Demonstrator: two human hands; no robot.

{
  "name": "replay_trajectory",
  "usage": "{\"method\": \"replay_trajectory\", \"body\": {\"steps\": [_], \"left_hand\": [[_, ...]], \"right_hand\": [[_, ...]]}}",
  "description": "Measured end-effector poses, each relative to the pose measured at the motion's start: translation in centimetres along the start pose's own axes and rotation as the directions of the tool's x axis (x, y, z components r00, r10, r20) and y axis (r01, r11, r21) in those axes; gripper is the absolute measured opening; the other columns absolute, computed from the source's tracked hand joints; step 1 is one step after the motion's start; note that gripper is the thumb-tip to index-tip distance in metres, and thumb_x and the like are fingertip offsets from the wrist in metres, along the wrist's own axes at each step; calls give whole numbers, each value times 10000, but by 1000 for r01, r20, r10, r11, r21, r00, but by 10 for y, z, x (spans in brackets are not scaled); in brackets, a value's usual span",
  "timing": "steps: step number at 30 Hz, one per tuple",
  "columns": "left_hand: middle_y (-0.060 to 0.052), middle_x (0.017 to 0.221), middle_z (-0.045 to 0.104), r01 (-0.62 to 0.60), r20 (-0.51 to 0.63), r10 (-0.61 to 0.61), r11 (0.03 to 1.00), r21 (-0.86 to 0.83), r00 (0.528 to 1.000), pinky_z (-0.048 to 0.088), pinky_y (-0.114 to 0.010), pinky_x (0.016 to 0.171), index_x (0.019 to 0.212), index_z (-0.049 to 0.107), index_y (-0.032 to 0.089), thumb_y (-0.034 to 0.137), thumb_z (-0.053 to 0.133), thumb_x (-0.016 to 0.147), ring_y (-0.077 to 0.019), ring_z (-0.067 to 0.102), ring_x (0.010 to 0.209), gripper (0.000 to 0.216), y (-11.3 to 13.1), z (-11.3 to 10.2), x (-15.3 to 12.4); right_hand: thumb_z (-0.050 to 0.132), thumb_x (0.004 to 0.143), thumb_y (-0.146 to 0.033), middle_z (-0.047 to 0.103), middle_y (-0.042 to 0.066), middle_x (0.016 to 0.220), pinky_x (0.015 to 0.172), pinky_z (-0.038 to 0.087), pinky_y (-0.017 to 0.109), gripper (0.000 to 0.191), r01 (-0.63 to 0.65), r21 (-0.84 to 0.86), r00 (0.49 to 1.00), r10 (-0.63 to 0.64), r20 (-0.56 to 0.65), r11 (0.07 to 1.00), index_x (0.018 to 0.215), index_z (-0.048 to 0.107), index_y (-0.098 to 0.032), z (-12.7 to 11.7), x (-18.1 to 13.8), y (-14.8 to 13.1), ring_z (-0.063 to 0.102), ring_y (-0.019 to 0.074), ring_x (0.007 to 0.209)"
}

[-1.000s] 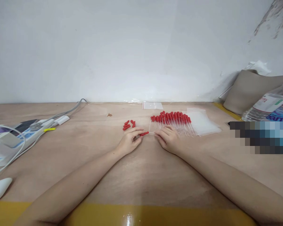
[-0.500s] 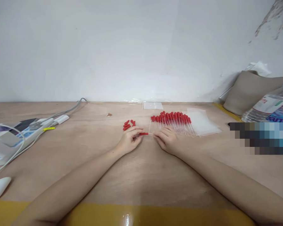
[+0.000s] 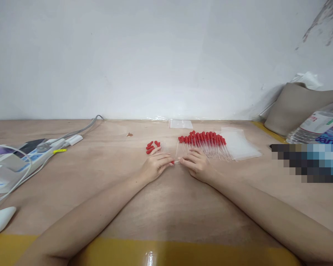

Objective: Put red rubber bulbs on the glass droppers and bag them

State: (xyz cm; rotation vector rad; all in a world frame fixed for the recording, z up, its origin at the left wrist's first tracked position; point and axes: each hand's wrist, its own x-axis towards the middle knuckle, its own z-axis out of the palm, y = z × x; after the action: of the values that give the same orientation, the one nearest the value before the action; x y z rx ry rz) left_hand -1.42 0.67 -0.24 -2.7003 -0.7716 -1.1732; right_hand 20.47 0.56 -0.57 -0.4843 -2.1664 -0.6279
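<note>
Lying crosswise, the dropper (image 3: pixel 176 162) spans both hands: the grip of the left hand (image 3: pixel 156 165) pinches its red bulb end, the right hand (image 3: pixel 197 165) its glass tube.

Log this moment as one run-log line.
left hand: pinches small red rubber bulb | right hand: pinches thin clear glass tube | parts meet between hands | beyond: loose red bulbs, row of red-capped droppers
</note>
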Motion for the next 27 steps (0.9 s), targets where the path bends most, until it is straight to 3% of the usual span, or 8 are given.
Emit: {"method": "replay_trajectory", "body": {"steps": [6, 13, 19, 22, 25, 27], "left_hand": [[-22, 853, 690, -131, -24, 132, 990, 57, 991, 411, -351, 881, 930, 634, 204, 228, 503, 865, -111, 618, 744, 148, 0, -3, 0], [-48, 815, 669, -169, -9, 170, 985, 38, 985, 465, -307, 720, 922, 620, 170, 211, 541, 837, -137, 592, 727, 123, -1, -1, -1], [-64, 784, 664, -185, -25, 188, 979, 88, 982, 498, -301, 690, 899, 608, 142, 230, 529, 844, -143, 608, 717, 130, 4, 0, 0], [-50, 807, 681, -196, -39, 205, 967, 166, 978, 503, -339, 792, 930, 602, 148, 208, 521, 849, -135, 633, 731, 130, 8, -1, 2], [-32, 869, 696, -190, -84, 218, 947, 261, 972, 421, -451, 949, 957, 593, 165, 171, 510, 853, -158, 655, 824, 134, 11, 0, 4], [-38, 885, 698, -191, -104, 227, 941, 281, 968, 379, -485, 992, 964, 588, 156, 153, 509, 851, -170, 655, 862, 138, 11, 2, 5]], "right_hand": [[452, 800, -82, 659, 3, 758, 884, 380, 361, 214, 60, -49, 998, -60, -5, 997, 912, 594, -197, -1, -1, 0, 531, 109, 659], [431, 813, -112, 595, 36, 674, 603, 374, 270, 196, 34, -15, 996, -32, 85, 999, 881, 609, -158, -6, 1, -3, 481, 129, 639], [441, 818, -123, 570, 33, 621, 525, 352, 265, 178, 16, -36, 996, -12, 85, 999, 842, 617, -131, -5, 3, -9, 468, 133, 592], [429, 833, -122, 615, 49, 683, 575, 417, 263, 188, -4, -53, 996, 9, 90, 999, 852, 616, -130, -1, 3, -10, 538, 144, 672], [427, 841, -116, 662, 96, 916, 773, 473, 288, 194, -8, -78, 999, 12, 52, 997, 890, 615, -118, 3, 2, -10, 581, 175, 910], [432, 844, -120, 658, 105, 989, 846, 471, 301, 191, -6, -98, 999, 10, 37, 995, 891, 618, -115, 5, 1, -10, 583, 182, 966]]}}
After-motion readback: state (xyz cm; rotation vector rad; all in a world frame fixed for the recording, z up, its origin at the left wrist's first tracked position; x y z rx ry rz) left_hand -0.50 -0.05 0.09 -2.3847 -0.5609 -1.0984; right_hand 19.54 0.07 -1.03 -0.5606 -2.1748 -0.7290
